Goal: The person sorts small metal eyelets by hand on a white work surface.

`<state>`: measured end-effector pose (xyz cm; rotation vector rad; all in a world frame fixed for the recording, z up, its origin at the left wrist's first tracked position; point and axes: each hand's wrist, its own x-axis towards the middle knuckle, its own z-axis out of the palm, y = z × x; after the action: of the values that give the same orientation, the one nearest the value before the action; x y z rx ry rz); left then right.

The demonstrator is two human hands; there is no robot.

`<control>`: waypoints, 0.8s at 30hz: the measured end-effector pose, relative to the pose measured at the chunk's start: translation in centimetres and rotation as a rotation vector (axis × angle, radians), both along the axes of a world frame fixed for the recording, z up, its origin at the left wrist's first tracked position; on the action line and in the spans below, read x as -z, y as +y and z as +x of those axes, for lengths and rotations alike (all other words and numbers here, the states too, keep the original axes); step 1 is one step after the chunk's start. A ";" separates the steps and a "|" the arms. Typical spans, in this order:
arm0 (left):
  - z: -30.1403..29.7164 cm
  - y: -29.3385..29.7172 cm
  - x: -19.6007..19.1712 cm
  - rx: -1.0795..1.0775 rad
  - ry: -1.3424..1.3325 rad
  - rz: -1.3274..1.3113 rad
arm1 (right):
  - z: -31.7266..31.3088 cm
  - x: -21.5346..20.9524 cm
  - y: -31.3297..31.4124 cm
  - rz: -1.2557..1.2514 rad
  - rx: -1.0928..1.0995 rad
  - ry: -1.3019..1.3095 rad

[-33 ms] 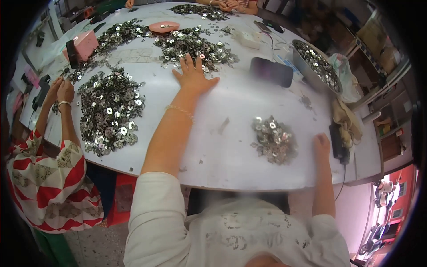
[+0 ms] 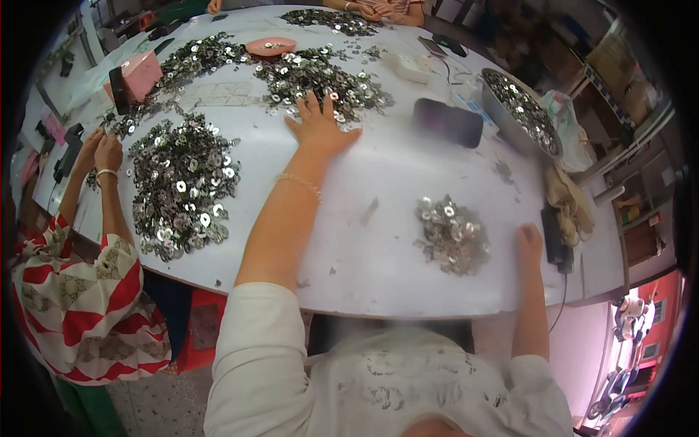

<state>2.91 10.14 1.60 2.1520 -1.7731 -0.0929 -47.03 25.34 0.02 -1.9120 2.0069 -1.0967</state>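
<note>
My left hand lies palm down on the table, fingers spread. Its fingertips touch the near edge of a pile of small shiny metal washers. On the right, my right hand rests on the tabletop beside a small, blurred heap of washers; it is apart from the heap. The fingers of that hand are blurred and partly hidden, so I cannot make out their pose. A larger pile of washers lies left of my left forearm.
A dark phone is right of my left hand. Beyond it stands a metal basin of washers. A pink dish sits at the far pile. A co-worker's hands are at the left; another person's hands are across the white table.
</note>
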 end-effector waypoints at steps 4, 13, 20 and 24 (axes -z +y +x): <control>0.3 -2.9 1.7 0.021 0.039 -0.086 | -0.8 0.4 0.5 0.015 0.051 0.014; 2.5 -5.4 3.1 0.070 0.237 -0.423 | 3.1 -1.9 0.0 0.049 0.143 0.107; 3.7 -6.1 3.3 0.203 0.349 -0.480 | 4.6 -2.5 0.4 -0.044 0.160 0.056; 3.1 -4.3 3.1 0.158 0.079 -0.712 | 4.3 -2.7 0.5 -0.055 0.052 0.035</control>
<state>6.02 5.84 -1.48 1.4802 -1.6008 0.3569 -42.69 25.80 2.75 -1.9288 2.0774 -1.1497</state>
